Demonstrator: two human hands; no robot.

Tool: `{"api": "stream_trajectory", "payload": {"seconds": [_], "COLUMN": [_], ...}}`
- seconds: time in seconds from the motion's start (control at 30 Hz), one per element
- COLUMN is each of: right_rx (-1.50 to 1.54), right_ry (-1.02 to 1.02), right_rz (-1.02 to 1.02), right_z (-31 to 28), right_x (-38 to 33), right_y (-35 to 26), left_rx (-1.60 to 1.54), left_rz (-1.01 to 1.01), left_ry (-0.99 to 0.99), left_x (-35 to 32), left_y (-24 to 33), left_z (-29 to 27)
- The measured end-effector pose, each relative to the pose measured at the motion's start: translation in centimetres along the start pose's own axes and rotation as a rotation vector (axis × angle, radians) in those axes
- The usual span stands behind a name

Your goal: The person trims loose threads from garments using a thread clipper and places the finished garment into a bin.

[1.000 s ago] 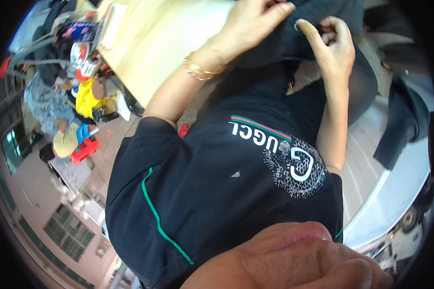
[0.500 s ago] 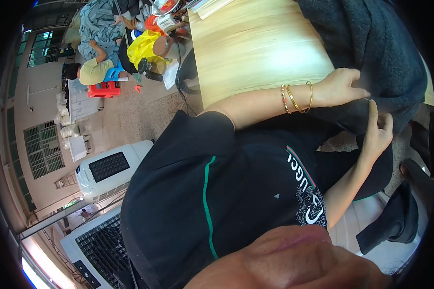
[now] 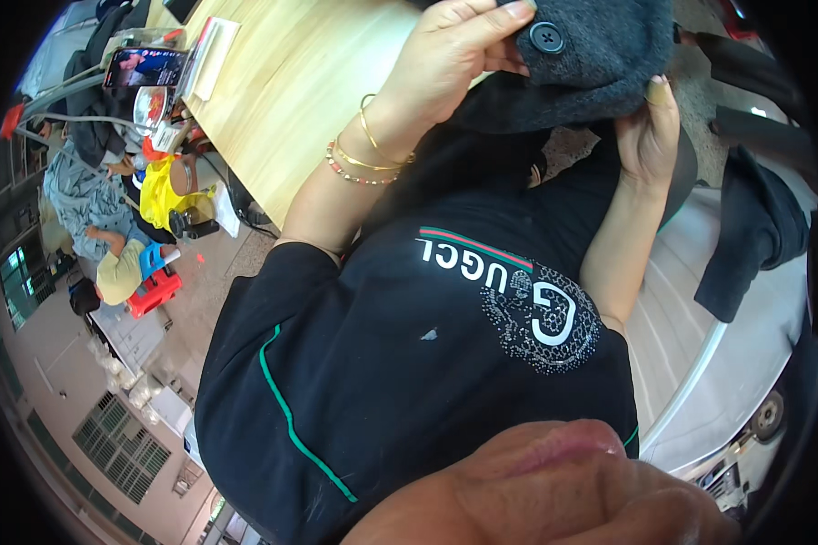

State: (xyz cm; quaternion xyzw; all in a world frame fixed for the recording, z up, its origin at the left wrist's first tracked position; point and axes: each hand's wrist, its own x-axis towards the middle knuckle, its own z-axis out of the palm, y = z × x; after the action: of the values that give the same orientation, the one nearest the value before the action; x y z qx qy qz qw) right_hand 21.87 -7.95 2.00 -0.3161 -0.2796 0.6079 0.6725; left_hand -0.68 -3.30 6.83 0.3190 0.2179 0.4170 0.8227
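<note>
A dark grey woollen garment [image 3: 600, 64] with a black button [image 3: 546, 37] near one edge is held up between my two hands. My left hand [image 3: 454, 59], with gold bracelets at its wrist, pinches the cloth beside the button, its thumb lying at the edge. My right hand [image 3: 650, 136] grips the lower right part of the cloth, thumb in front. Something yellowish covers that thumb's tip. The fingers behind the cloth are partly hidden, and the garment's upper part runs out of view.
A pale wooden table [image 3: 291, 91] lies to the left, with a phone [image 3: 145, 68] showing a picture at its far side. Beyond are a yellow bag [image 3: 159, 191] and a seated person [image 3: 118, 272] beside blue-grey cloth. Another dark cloth piece [image 3: 754, 227] hangs at right over a whitish surface.
My view has turned. Both hands now grip the garment, where before my fingers were spread or pinching at its edge by the table. The button has come into sight.
</note>
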Motion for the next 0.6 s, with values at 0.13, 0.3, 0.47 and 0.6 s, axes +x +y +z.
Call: {"api": "stream_trajectory", "payload": {"seconds": [0.13, 0.3, 0.47, 0.6], "right_rx": [-0.051, -0.074, 0.24, 0.278], "right_ry": [0.048, 0.09, -0.23, -0.094], "right_rz": [-0.012, -0.034, -0.004, -0.039], "right_z": [-1.1, -2.7, -6.1, -6.2], "right_x": [0.1, 0.5, 1.3, 1.6], "right_y": [0.2, 0.6, 0.0, -0.3], "left_rx": [0.014, 0.053, -0.029, -0.097], "left_rz": [0.021, 0.027, 0.058, 0.049], "left_ry": [0.028, 0.013, -0.006, 0.031], "left_x": [-0.2, -0.2, 1.5, 4.2], "left_y": [-0.1, 0.8, 3.0, 3.5], "left_z": [0.3, 0.1, 0.3, -1.3]}}
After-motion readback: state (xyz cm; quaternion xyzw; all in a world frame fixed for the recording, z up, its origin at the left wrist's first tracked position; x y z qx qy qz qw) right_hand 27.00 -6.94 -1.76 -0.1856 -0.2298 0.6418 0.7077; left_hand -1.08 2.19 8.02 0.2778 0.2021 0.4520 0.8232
